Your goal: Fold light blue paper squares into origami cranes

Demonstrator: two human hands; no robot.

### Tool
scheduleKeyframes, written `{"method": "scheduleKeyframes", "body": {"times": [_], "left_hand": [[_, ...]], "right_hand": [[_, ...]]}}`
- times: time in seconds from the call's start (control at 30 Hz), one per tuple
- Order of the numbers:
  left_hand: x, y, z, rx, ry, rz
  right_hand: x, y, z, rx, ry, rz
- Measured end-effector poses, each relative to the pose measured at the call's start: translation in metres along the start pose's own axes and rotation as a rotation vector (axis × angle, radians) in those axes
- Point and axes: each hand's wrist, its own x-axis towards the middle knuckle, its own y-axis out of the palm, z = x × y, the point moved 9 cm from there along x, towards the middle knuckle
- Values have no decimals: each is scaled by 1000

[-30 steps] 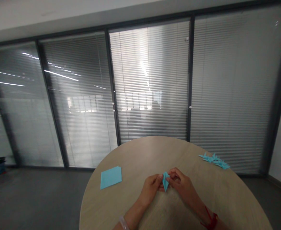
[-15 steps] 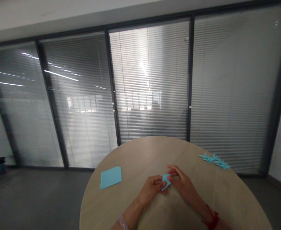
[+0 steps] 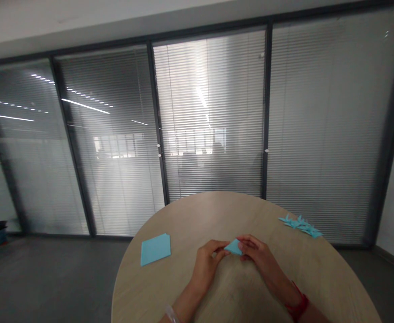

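- The small folded light-blue paper piece [image 3: 233, 247] is held over the round wood-toned table [image 3: 203, 217];
- its left corner is pinched by the left hand [image 3: 206, 260]; its right side is gripped by the right hand [image 3: 259, 252];
- creases could be skewed by uneven pulling.

Round table [image 3: 213, 215], pale wood-look top. Flat light-blue paper [image 3: 156, 249], looks stacked, lying near left edge. Heap of small pointed blue pieces [image 3: 300, 225] right by the far-right edge.

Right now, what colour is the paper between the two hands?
The folded paper is light blue, showing best in the head view.
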Motion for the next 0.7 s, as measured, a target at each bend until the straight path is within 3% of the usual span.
{"method": "scheduleKeyframes", "body": {"times": [0.27, 0.43, 0.7], "left_hand": [[-5, 5, -12, 49, 109, 73], [-6, 4, -19, 19, 158, 74], [-4, -1, -20, -83, 105, 68]], "right_hand": [[-15, 28, 7, 87, 55, 202], [-19, 31, 14, 64, 56, 237], [-22, 32, 19, 71, 61, 251]]}}
